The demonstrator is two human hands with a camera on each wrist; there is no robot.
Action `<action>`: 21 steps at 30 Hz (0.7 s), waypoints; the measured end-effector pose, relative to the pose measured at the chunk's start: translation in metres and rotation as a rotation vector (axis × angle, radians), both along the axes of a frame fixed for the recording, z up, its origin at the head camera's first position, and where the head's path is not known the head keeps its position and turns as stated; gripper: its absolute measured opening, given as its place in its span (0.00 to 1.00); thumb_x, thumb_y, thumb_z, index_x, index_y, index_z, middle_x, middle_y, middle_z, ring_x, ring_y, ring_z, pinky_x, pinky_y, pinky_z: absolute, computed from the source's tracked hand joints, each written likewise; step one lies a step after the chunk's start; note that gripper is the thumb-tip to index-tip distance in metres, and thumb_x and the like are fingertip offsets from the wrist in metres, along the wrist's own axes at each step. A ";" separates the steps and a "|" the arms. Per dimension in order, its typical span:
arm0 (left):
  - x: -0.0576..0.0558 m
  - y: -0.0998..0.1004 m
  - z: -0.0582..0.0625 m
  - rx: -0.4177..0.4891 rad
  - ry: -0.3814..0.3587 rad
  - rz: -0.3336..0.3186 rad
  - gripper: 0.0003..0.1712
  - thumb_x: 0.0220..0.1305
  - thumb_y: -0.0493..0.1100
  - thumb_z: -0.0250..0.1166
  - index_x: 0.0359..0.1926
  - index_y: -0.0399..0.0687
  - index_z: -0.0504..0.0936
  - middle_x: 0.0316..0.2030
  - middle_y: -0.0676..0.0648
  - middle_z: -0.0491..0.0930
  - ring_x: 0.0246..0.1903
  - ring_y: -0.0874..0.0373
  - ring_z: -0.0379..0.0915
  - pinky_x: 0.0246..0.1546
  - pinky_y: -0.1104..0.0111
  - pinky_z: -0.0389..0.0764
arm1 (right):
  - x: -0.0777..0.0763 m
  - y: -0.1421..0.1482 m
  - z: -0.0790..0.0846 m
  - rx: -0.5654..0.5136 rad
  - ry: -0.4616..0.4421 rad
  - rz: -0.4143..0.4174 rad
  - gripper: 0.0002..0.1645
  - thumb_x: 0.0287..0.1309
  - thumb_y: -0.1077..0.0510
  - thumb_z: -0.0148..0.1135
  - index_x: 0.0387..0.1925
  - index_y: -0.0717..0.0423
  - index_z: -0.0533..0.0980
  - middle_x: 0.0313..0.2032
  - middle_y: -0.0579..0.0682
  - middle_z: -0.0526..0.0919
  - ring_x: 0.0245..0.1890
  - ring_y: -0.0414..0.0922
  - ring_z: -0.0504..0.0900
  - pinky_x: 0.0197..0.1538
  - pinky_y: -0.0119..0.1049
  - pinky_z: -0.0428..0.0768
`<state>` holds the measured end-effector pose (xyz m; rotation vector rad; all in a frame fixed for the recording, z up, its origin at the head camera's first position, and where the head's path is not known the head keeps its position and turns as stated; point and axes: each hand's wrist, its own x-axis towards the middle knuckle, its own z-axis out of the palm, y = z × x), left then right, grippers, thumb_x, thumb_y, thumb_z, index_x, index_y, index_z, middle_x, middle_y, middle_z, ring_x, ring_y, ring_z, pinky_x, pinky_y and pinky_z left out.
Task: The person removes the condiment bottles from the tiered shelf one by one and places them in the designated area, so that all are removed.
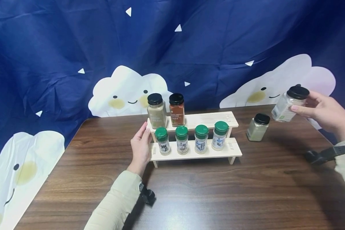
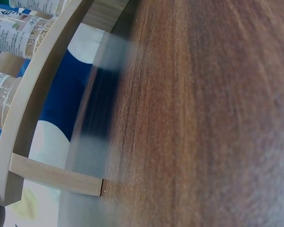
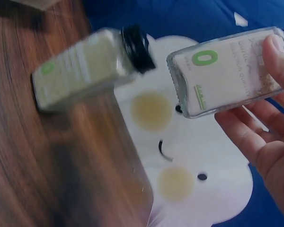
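Note:
My right hand holds a clear square spice jar with a black lid, raised off the table and tilted. In the right wrist view, the thumb lies on the label of this jar, with fingers beneath. Below and left of it, a black-lidded jar of pale green powder stands on the table. My left hand grips the left end of a two-step wooden rack. On the upper step stand a beige spice jar and a red sweet pepper jar.
Several green-capped shakers line the lower step. The rack stands on short legs on a dark wooden table. A blue curtain with cloud and triangle prints hangs behind the table.

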<state>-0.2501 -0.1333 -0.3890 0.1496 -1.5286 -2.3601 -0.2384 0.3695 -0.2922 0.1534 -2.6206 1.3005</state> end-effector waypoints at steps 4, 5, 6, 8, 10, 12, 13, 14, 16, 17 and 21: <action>-0.001 0.000 -0.001 -0.002 -0.004 0.004 0.22 0.65 0.30 0.53 0.60 0.35 0.70 0.58 0.39 0.71 0.55 0.56 0.71 0.56 0.68 0.74 | 0.001 0.013 -0.009 0.118 -0.010 -0.074 0.21 0.56 0.54 0.64 0.43 0.24 0.67 0.27 0.16 0.73 0.30 0.17 0.69 0.27 0.14 0.67; -0.001 0.000 -0.001 -0.001 -0.003 0.007 0.22 0.65 0.30 0.53 0.60 0.35 0.70 0.58 0.39 0.72 0.54 0.56 0.71 0.56 0.68 0.74 | 0.001 0.016 -0.012 0.137 -0.007 -0.082 0.22 0.55 0.53 0.64 0.42 0.23 0.66 0.26 0.16 0.72 0.29 0.17 0.68 0.27 0.15 0.66; -0.002 0.000 -0.001 -0.004 -0.001 0.006 0.22 0.65 0.30 0.53 0.60 0.35 0.70 0.58 0.39 0.72 0.54 0.56 0.71 0.56 0.68 0.74 | 0.001 0.018 -0.016 0.142 -0.003 -0.076 0.21 0.56 0.54 0.64 0.42 0.24 0.66 0.26 0.16 0.72 0.29 0.18 0.69 0.27 0.15 0.66; -0.002 0.000 -0.001 -0.008 0.002 0.006 0.22 0.65 0.30 0.53 0.60 0.35 0.69 0.58 0.39 0.71 0.54 0.56 0.71 0.56 0.68 0.74 | 0.000 0.021 -0.023 0.113 -0.004 -0.058 0.22 0.56 0.56 0.63 0.44 0.25 0.66 0.27 0.17 0.73 0.30 0.19 0.69 0.28 0.16 0.67; -0.002 -0.001 -0.001 -0.012 0.006 0.003 0.22 0.65 0.30 0.52 0.60 0.34 0.69 0.59 0.39 0.71 0.55 0.55 0.71 0.56 0.68 0.74 | -0.001 0.024 -0.031 0.082 -0.006 -0.043 0.23 0.56 0.58 0.63 0.44 0.25 0.67 0.28 0.19 0.74 0.30 0.20 0.70 0.27 0.16 0.68; -0.002 -0.001 -0.001 -0.012 0.010 0.000 0.22 0.65 0.30 0.52 0.60 0.33 0.68 0.59 0.38 0.71 0.55 0.55 0.70 0.56 0.68 0.74 | -0.003 0.025 -0.036 0.049 -0.019 -0.017 0.23 0.57 0.60 0.62 0.45 0.27 0.67 0.28 0.20 0.75 0.30 0.21 0.72 0.28 0.16 0.69; -0.002 -0.001 -0.001 -0.011 0.010 0.000 0.22 0.65 0.30 0.52 0.60 0.33 0.68 0.59 0.38 0.71 0.55 0.56 0.71 0.56 0.68 0.74 | -0.004 0.025 -0.039 0.054 -0.028 -0.024 0.23 0.57 0.59 0.62 0.44 0.25 0.67 0.28 0.20 0.75 0.30 0.21 0.71 0.28 0.16 0.69; -0.002 -0.001 -0.001 -0.010 0.010 0.000 0.22 0.65 0.30 0.52 0.60 0.33 0.68 0.59 0.38 0.71 0.54 0.56 0.71 0.56 0.68 0.74 | -0.004 0.025 -0.041 0.070 -0.038 -0.030 0.23 0.57 0.58 0.62 0.43 0.23 0.66 0.27 0.20 0.75 0.30 0.21 0.71 0.28 0.16 0.69; -0.002 -0.001 -0.001 -0.008 0.011 0.001 0.22 0.65 0.30 0.52 0.60 0.33 0.68 0.59 0.38 0.71 0.54 0.57 0.71 0.56 0.68 0.74 | -0.006 0.026 -0.045 0.101 -0.047 -0.034 0.23 0.57 0.57 0.62 0.41 0.22 0.65 0.25 0.21 0.75 0.28 0.21 0.71 0.27 0.16 0.68; -0.002 -0.001 -0.001 -0.009 0.010 0.002 0.22 0.65 0.30 0.52 0.60 0.34 0.69 0.58 0.38 0.71 0.54 0.57 0.71 0.56 0.68 0.74 | -0.007 0.026 -0.047 0.105 -0.056 -0.027 0.23 0.57 0.57 0.62 0.41 0.22 0.65 0.25 0.21 0.75 0.28 0.21 0.71 0.27 0.16 0.69; -0.002 -0.001 -0.002 -0.013 0.009 0.003 0.21 0.65 0.30 0.52 0.60 0.35 0.70 0.58 0.38 0.71 0.54 0.57 0.72 0.55 0.68 0.74 | -0.016 0.041 -0.068 0.070 -0.065 0.031 0.22 0.57 0.59 0.62 0.45 0.28 0.67 0.28 0.22 0.76 0.30 0.22 0.73 0.29 0.16 0.70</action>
